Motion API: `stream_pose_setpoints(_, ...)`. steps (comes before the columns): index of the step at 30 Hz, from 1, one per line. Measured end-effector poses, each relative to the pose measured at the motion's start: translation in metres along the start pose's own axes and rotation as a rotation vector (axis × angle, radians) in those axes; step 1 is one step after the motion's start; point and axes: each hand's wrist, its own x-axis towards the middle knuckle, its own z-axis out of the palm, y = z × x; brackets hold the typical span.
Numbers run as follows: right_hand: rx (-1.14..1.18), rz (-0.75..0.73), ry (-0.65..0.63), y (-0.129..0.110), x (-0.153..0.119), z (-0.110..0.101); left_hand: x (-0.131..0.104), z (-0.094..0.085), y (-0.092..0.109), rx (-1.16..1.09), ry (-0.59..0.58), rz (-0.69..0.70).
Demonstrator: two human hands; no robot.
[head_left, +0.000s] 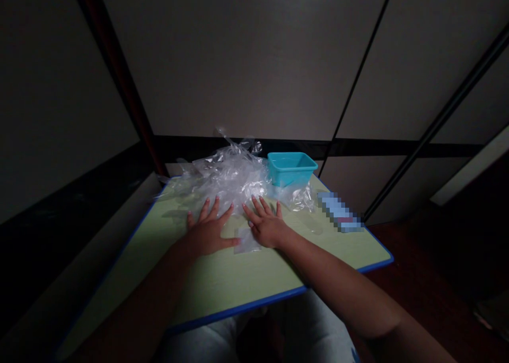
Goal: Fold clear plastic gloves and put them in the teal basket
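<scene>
My left hand (210, 230) lies palm down with its fingers spread, the thumb tip at the left edge of a small flat clear plastic piece (247, 242). Flat too, my right hand (267, 225) has its fingers apart and partly covers that piece's right side. Just beyond both fingertips is a large heap of crumpled clear plastic bags (234, 175). A turquoise bin (292, 171) stands right of the heap, with more crumpled clear plastic (301, 197) in front of it.
The light green table (222, 294) has a blue edge. A pixelated light blue item (340, 212) lies near its right side. Dark-trimmed panels (246, 61) rise behind the table. My legs show below the front edge.
</scene>
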Motion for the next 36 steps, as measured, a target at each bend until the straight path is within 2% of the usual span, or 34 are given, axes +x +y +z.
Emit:
stream_pose_setpoints(8,0.006,-0.093,0.018,-0.001,-0.007,-0.006,0.001,-0.003,0.001,-0.017,-0.014,-0.006)
stream_pose_setpoints(13,0.051,-0.194,-0.126,-0.008,-0.013,-0.014,0.002,-0.003,-0.004,-0.013,-0.022,0.0)
stream_pose_setpoints(16,0.075,-0.199,-0.176,-0.007,-0.014,-0.016,0.002,-0.004,-0.005,-0.016,-0.021,-0.008)
stream_pose_setpoints(25,0.081,-0.251,-0.161,-0.01,-0.015,-0.016,-0.001,-0.009,-0.002,-0.013,-0.094,0.033)
stream_pose_setpoints(36,0.072,-0.211,-0.23,-0.007,-0.016,-0.019,0.002,-0.007,-0.004,-0.028,-0.143,0.006)
